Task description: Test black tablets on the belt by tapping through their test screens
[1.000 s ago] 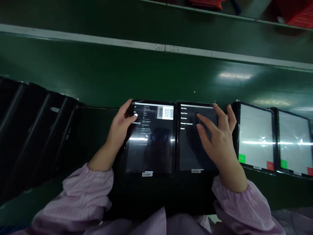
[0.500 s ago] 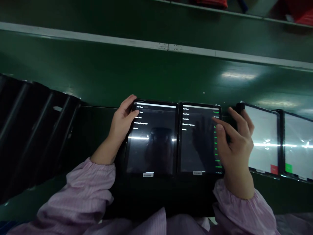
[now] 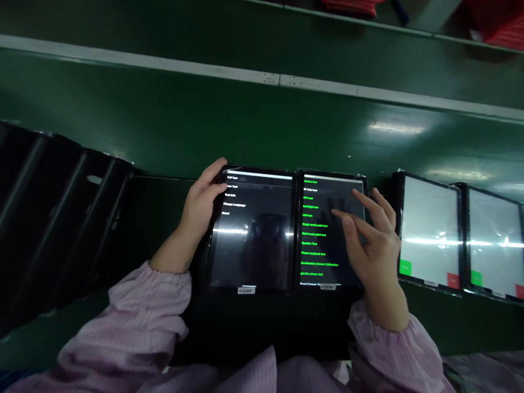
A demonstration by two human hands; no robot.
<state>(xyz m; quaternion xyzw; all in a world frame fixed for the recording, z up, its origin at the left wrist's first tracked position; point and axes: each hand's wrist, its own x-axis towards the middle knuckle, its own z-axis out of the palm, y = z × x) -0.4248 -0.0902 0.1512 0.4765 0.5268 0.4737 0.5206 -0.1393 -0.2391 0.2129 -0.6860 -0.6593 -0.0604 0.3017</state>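
Two tablets lie side by side before me. The left tablet shows a dark menu with white lines of text. On the right tablet a list of mostly green test names fills the screen. My left hand grips the left tablet by its upper left edge, thumb on the front and fingers along the rim. Over the right half of the right tablet hovers my right hand, fingers apart and holding nothing. Its index finger points at the screen; whether it touches the glass I cannot tell.
Farther right stand two more tablets with white screens, a nearer one and a farther one, with green and red boxes. Several black panels lean in a row at left. A pale strip crosses the green bench; red items sit top right.
The right tablet's screen has gone from the white menu to the green test list, which was sliding in from the right. My right hand has moved left. The left hand stays put.
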